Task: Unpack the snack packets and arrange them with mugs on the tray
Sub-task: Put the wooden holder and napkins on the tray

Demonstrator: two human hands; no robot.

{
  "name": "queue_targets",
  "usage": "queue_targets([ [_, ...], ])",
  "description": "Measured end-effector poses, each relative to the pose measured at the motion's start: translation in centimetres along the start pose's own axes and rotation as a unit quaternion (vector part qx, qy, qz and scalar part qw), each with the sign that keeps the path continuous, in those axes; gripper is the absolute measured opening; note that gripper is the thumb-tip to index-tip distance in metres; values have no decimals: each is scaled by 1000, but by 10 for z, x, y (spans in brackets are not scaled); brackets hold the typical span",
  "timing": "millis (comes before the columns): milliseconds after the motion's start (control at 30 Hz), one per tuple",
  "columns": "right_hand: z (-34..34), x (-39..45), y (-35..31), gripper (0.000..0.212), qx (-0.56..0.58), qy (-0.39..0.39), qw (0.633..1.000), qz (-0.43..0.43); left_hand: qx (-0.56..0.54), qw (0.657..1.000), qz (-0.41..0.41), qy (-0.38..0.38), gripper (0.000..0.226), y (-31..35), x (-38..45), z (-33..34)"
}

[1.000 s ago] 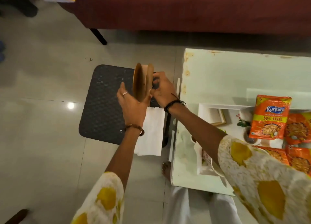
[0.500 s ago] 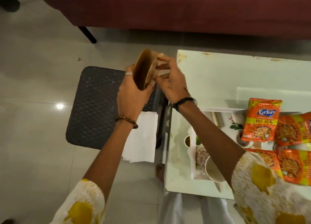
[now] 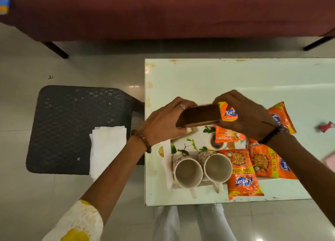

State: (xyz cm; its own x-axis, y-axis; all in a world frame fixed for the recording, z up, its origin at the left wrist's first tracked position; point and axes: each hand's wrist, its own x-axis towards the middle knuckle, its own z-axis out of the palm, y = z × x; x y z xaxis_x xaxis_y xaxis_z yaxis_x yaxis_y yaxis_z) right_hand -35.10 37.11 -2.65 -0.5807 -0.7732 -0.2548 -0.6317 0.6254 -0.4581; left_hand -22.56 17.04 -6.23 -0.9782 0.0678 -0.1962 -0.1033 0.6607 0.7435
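Observation:
My left hand [image 3: 163, 125] and my right hand [image 3: 250, 117] grip the two ends of a brown wooden dish [image 3: 199, 116], held edge-on just above the far side of the white floral tray [image 3: 169, 182]. Two cream mugs [image 3: 187, 172] [image 3: 217, 168] stand side by side on the tray's near part. An upright orange snack packet [image 3: 228, 112] shows right beside my right fingers, partly hidden by them. More orange packets lie to the right [image 3: 243, 175] [image 3: 270, 163] [image 3: 282, 115]. A small cup [image 3: 216, 144] sits behind the mugs.
The tray rests on a white low table [image 3: 199, 77]. To the left is a dark woven stool [image 3: 78, 128] with white napkins [image 3: 107, 148] on it. A maroon sofa [image 3: 163, 10] lies beyond. A red wrapper [image 3: 326, 126] lies far right.
Both hands have carried the wooden dish from over the stool to the right, above the tray, and turned it from upright to lying lengthwise. The view has swung right with them.

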Motion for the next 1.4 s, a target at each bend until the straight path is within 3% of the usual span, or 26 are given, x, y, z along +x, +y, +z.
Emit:
queue_targets([
  [200, 53, -20, 37, 51, 81, -57, 993, 65, 92, 995, -28, -42, 62, -9, 14, 52],
  [433, 94, -21, 39, 49, 165, -60, 982, 66, 41, 993, -111, -23, 59, -24, -2, 84],
  [933, 104, -46, 71, 52, 132, -133, 979, 86, -22, 994, -98, -47, 56, -19, -2, 115],
  [1133, 107, -43, 66, 53, 140, -143, 976, 84, -81, 987, -139, -17, 61, -29, -18, 115],
  [1300, 95, -42, 57, 67, 79, -188, 976, 77, -134, 977, -163, 13, 64, -33, -24, 113],
  [1400, 79, -43, 41, 65, 32, -151, 984, 86, -169, 963, -196, 70, 58, -26, -31, 102],
])
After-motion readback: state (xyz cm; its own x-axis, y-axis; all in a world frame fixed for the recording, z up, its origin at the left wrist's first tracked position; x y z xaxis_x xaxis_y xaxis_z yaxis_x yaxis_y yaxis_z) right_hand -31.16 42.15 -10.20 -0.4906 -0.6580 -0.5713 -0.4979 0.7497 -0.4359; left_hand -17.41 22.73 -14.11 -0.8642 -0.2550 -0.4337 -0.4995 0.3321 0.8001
